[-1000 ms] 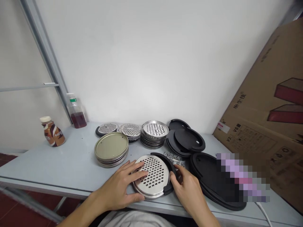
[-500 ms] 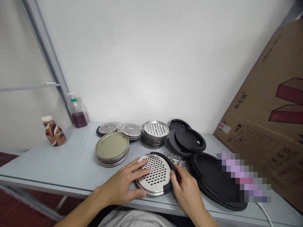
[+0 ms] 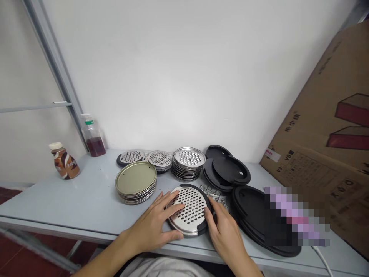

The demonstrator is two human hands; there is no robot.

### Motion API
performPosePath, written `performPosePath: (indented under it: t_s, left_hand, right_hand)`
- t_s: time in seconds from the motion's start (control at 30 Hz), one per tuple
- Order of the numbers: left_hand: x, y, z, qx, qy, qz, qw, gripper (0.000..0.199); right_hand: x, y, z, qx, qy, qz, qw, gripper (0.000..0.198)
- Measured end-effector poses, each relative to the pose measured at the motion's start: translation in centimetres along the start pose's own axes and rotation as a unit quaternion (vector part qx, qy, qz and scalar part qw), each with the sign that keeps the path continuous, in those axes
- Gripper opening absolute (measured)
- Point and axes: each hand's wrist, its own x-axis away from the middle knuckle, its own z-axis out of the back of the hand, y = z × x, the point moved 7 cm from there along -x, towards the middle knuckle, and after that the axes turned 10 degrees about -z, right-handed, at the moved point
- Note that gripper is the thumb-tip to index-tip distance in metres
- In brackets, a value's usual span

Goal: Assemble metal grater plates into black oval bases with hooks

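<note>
A round metal grater disc (image 3: 190, 206) with slotted holes lies on the table in front of me. A black curved rim (image 3: 202, 228) runs along its far and right edge. My left hand (image 3: 157, 219) is open, its spread fingers resting flat on the disc's left side and its thumb at the near edge. On the other side, my right hand (image 3: 225, 227) grips the rimmed edge, thumb on top and fingers along the outside. Small metal rings and clips (image 3: 215, 194) lie just beyond the right hand, partly hidden by it.
Behind stand a stack of greenish lids (image 3: 136, 179), a stack of grater discs (image 3: 188, 157) and more discs (image 3: 160, 158). Black round trays (image 3: 232, 169) and a larger black stack (image 3: 253, 207) sit right, beside a cardboard box (image 3: 325, 154). Two bottles (image 3: 65, 161) (image 3: 95, 144) stand left.
The grater disc has turned slightly counterclockwise, its black rim shifting a little left at the far side. My right thumb has slid left onto the disc's edge.
</note>
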Motion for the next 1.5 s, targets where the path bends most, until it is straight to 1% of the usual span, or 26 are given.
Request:
performPosePath:
  t_s: [0.1, 0.23, 0.33, 0.5, 0.57, 0.67, 0.73, 0.8, 0.9, 0.97, 1.1, 1.17, 1.23, 1.3, 1.4, 1.47, 1.5]
  left_hand:
    - [0.3, 0.5, -0.1, -0.033, -0.006, 0.002, 0.999, 0.077]
    - [0.9, 1.5, 0.3, -0.071, -0.017, 0.004, 0.997, 0.073]
    - [1.3, 2.2, 0.7, -0.091, -0.021, 0.003, 0.996, 0.064]
    - [1.5, 3.3, 1.1, -0.112, -0.03, 0.014, 0.993, 0.056]
    - [1.5, 3.7, 1.2, -0.123, -0.036, 0.031, 0.991, 0.058]
    - [1.5, 3.7, 1.4, -0.157, -0.032, 0.067, 0.985, 0.07]
    - [1.5, 3.2, 1.3, -0.173, -0.013, 0.076, 0.982, 0.078]
    - [1.6, 2.4, 0.9, -0.168, 0.006, 0.072, 0.983, 0.082]
    - [1.7, 0.9, -0.1, -0.12, 0.017, 0.069, 0.99, 0.085]
    - [1.8, 0.2, -0.4, -0.079, 0.028, 0.075, 0.994, 0.084]
    - [1.7, 0.3, 0.6, -0.041, 0.086, 0.085, 0.992, 0.067]
    - [1.6, 0.7, 1.5, -0.04, 0.131, 0.085, 0.987, 0.055]
    - [1.6, 0.9, 2.3, -0.046, 0.174, 0.085, 0.98, 0.049]
    - [1.7, 1.0, 2.6, -0.051, 0.202, 0.087, 0.974, 0.048]
    - [2.0, 0.7, 2.5, -0.044, 0.214, 0.101, 0.971, 0.05]
    - [2.3, 0.5, 2.5, -0.021, 0.223, 0.108, 0.969, 0.057]
    - [2.4, 0.4, 2.6, -0.007, 0.231, 0.106, 0.967, 0.062]
  right_hand:
    - [0.1, 0.0, 0.3, -0.019, 0.019, 0.0, 1.0, 0.049]
    - [0.0, 0.4, 0.3, -0.031, 0.019, -0.014, 0.999, 0.047]
    - [-0.1, 0.6, 0.2, -0.034, 0.006, -0.018, 0.999, 0.047]
    - [0.0, -0.1, -0.1, -0.015, -0.04, 0.014, 0.999, 0.049]
    - [0.1, -0.4, 0.0, -0.017, -0.037, 0.024, 0.999, 0.049]
    - [0.2, -0.2, 0.3, -0.032, -0.004, 0.022, 0.999, 0.046]
    - [0.2, 0.1, 0.4, -0.038, 0.009, 0.02, 0.999, 0.042]
    - [0.1, 0.3, 0.3, -0.037, 0.006, 0.034, 0.999, 0.039]
    - [0.1, 0.1, 0.2, -0.023, -0.008, 0.067, 0.997, 0.043]
    - [0.1, -0.3, 0.1, -0.014, -0.017, 0.085, 0.996, 0.049]
    - [0.4, -1.2, 0.2, -0.026, -0.025, 0.118, 0.992, 0.061]
    - [0.7, -1.6, 0.3, -0.015, -0.017, 0.129, 0.991, 0.062]
    - [1.0, -2.0, 0.2, -0.008, -0.018, 0.142, 0.99, 0.061]
    - [1.3, -2.4, 0.2, -0.018, -0.02, 0.164, 0.986, 0.06]
    - [1.4, -2.7, 0.6, -0.049, -0.001, 0.191, 0.98, 0.055]
    - [1.4, -2.7, 1.1, -0.085, 0.011, 0.195, 0.977, 0.05]
    - [1.3, -2.7, 1.4, -0.111, 0.015, 0.187, 0.976, 0.045]
